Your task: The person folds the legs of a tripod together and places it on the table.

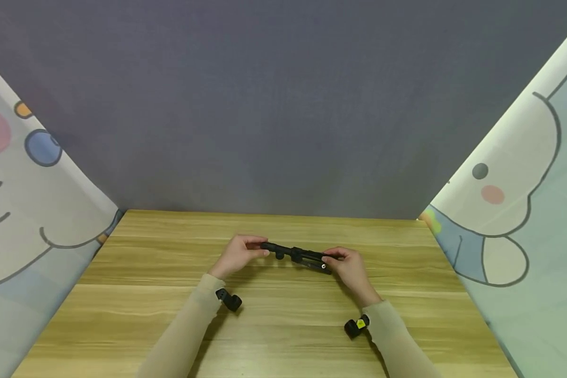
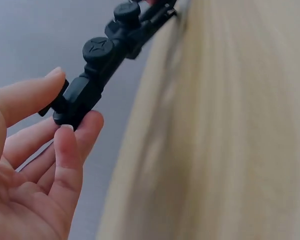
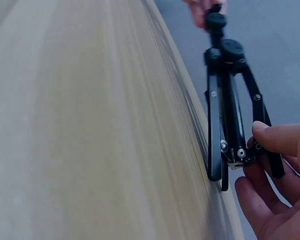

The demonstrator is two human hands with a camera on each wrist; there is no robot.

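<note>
A small black tripod (image 1: pixel 296 255) is held lengthwise between both hands, over the wooden table. My left hand (image 1: pixel 236 255) pinches its head end; in the left wrist view the thumb (image 2: pixel 37 95) lies at a short lever and the fingertips are under the end. Two round knobs, one a star-marked knob (image 2: pixel 98 48), stick out along the column. At the other end, my right hand (image 1: pixel 352 270) pinches one leg (image 3: pixel 255 92) between thumb and fingers. The legs are partly spread around the central column (image 3: pixel 230 110), with small braces near its lower end.
The light wood-grain table (image 1: pixel 283 336) ends at a grey wall panel (image 1: pixel 283 115) at the back. Cartoon-printed panels (image 1: pixel 496 252) stand along the left and right sides. Each wrist carries a small black camera (image 1: pixel 231 301) over a beige sleeve (image 1: pixel 184 325).
</note>
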